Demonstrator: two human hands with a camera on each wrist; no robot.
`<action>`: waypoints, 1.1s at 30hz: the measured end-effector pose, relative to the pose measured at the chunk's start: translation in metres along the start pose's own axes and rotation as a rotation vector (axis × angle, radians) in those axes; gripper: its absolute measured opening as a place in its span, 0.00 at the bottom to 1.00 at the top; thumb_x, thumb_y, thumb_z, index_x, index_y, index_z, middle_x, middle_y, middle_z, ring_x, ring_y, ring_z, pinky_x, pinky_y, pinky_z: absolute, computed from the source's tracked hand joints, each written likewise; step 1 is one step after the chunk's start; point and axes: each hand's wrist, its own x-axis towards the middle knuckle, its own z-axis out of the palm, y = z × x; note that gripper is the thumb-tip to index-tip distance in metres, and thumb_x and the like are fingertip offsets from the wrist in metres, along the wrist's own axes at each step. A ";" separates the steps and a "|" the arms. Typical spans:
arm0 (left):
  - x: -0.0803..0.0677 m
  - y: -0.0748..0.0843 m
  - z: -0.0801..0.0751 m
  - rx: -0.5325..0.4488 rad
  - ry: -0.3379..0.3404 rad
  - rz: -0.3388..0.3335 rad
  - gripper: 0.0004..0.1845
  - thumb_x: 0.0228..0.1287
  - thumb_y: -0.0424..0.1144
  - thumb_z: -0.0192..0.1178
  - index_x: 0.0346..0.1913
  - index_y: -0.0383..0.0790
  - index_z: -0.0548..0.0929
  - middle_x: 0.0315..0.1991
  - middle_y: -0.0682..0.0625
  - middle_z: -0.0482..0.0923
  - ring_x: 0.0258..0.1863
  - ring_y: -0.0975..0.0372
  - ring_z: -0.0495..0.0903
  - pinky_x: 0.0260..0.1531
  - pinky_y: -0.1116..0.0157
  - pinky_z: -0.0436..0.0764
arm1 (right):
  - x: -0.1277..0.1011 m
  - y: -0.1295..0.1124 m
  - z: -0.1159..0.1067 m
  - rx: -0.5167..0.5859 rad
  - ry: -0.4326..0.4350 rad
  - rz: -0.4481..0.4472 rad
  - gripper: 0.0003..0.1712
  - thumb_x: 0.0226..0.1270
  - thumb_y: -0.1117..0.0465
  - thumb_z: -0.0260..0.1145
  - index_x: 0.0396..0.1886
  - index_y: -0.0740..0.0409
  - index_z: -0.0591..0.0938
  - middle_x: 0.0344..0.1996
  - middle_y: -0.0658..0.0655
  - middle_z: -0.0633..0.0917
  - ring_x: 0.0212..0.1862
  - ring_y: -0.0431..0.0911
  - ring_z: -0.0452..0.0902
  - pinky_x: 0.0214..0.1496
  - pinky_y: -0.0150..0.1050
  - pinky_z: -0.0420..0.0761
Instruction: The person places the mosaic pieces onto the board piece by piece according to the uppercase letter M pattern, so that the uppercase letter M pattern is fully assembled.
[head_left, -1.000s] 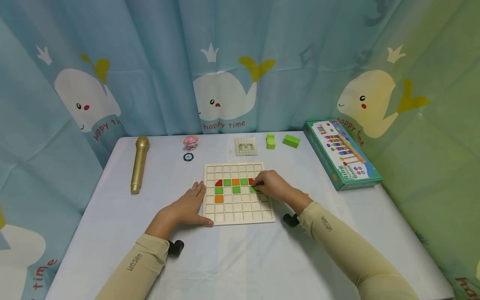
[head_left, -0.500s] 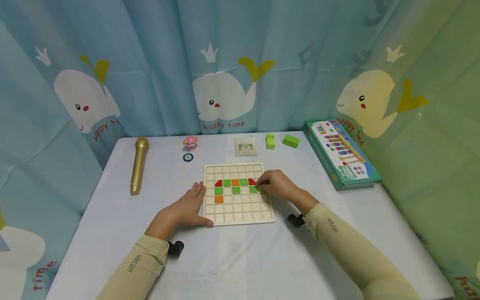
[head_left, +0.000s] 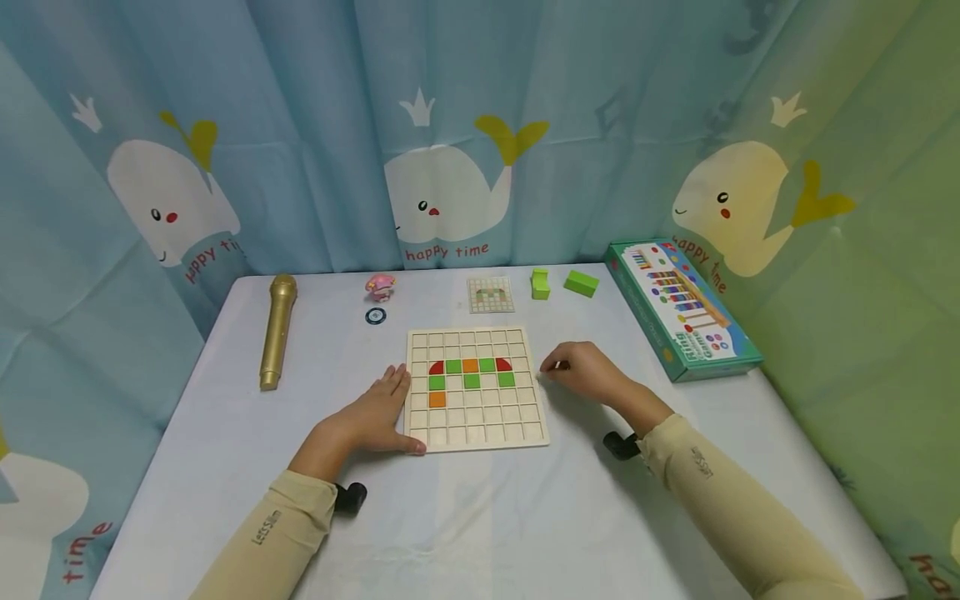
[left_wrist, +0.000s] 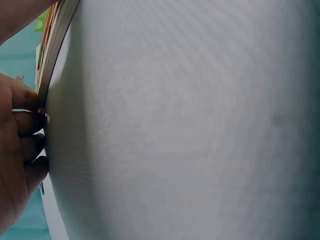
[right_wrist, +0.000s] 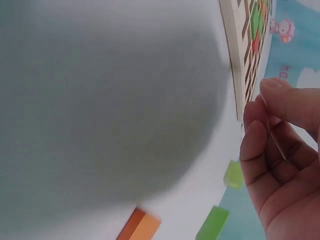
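A wooden grid board [head_left: 480,425] lies mid-table with several tiles in it: a top row of red [head_left: 437,367], green, orange [head_left: 470,365], green, red [head_left: 504,364], then green tiles [head_left: 506,379] below and one orange [head_left: 437,398]. My left hand [head_left: 375,412] lies flat on the table, its fingers [left_wrist: 22,140] against the board's left edge [left_wrist: 55,40]. My right hand [head_left: 581,371] rests on the table just right of the board, fingers [right_wrist: 280,150] loosely curled, nothing seen in them.
A gold microphone [head_left: 277,329] lies at the left. At the back are a pink toy [head_left: 381,285], a dark ring [head_left: 376,316], a pattern card [head_left: 491,294] and two green blocks [head_left: 582,282]. A game box [head_left: 682,308] sits right. An orange block [right_wrist: 140,225] lies near my right wrist.
My right hand has let go of the green tile in the board's right column and drawn back off the board to the right. The left hand has not moved.
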 end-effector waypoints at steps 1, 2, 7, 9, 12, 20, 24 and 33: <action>0.000 0.000 0.000 0.000 -0.001 0.000 0.69 0.50 0.68 0.71 0.78 0.25 0.45 0.80 0.34 0.38 0.79 0.45 0.37 0.76 0.50 0.48 | -0.002 0.002 -0.002 -0.001 0.006 -0.005 0.05 0.63 0.69 0.71 0.38 0.59 0.90 0.36 0.52 0.87 0.37 0.45 0.80 0.38 0.41 0.81; 0.000 0.000 0.000 0.001 -0.004 0.000 0.69 0.50 0.68 0.71 0.78 0.25 0.45 0.80 0.34 0.38 0.79 0.45 0.37 0.76 0.50 0.48 | -0.005 0.004 -0.003 -0.003 0.015 -0.013 0.05 0.63 0.69 0.71 0.37 0.59 0.90 0.36 0.52 0.87 0.37 0.45 0.80 0.39 0.42 0.81; -0.002 0.000 -0.001 -0.009 -0.007 -0.003 0.69 0.50 0.68 0.72 0.78 0.24 0.46 0.80 0.34 0.38 0.79 0.45 0.37 0.76 0.50 0.48 | -0.017 0.016 -0.009 -0.002 0.051 -0.049 0.05 0.62 0.70 0.71 0.36 0.60 0.90 0.34 0.52 0.87 0.36 0.45 0.80 0.37 0.42 0.80; -0.003 0.000 -0.001 -0.018 -0.001 0.000 0.69 0.50 0.67 0.72 0.77 0.24 0.47 0.80 0.33 0.38 0.79 0.44 0.38 0.75 0.49 0.49 | -0.022 0.021 -0.011 -0.002 0.050 -0.043 0.05 0.62 0.70 0.71 0.36 0.60 0.90 0.34 0.52 0.87 0.35 0.44 0.79 0.36 0.41 0.80; -0.004 0.000 -0.002 -0.024 0.001 0.002 0.69 0.50 0.66 0.72 0.77 0.23 0.46 0.80 0.33 0.38 0.79 0.44 0.38 0.75 0.49 0.48 | -0.029 0.027 -0.014 0.010 0.034 -0.009 0.05 0.64 0.70 0.70 0.37 0.60 0.90 0.34 0.52 0.87 0.34 0.43 0.78 0.33 0.40 0.79; -0.005 0.001 -0.002 -0.020 0.007 -0.003 0.68 0.50 0.66 0.72 0.77 0.23 0.47 0.80 0.32 0.39 0.79 0.43 0.38 0.75 0.48 0.49 | -0.040 0.041 -0.019 -0.004 0.031 0.018 0.06 0.63 0.69 0.71 0.39 0.59 0.90 0.37 0.54 0.86 0.34 0.43 0.77 0.34 0.40 0.78; -0.004 0.001 -0.001 -0.016 0.002 -0.014 0.69 0.50 0.67 0.72 0.78 0.24 0.46 0.80 0.34 0.39 0.79 0.44 0.38 0.76 0.50 0.48 | -0.045 0.045 -0.021 -0.010 0.036 0.030 0.07 0.62 0.68 0.72 0.40 0.59 0.89 0.39 0.55 0.86 0.35 0.44 0.77 0.35 0.41 0.78; -0.004 0.002 -0.003 -0.011 0.008 -0.008 0.69 0.49 0.67 0.72 0.78 0.24 0.47 0.80 0.33 0.39 0.79 0.44 0.38 0.76 0.50 0.48 | -0.060 0.056 -0.023 -0.014 0.045 0.062 0.12 0.59 0.65 0.76 0.44 0.61 0.88 0.38 0.56 0.85 0.37 0.46 0.77 0.39 0.44 0.78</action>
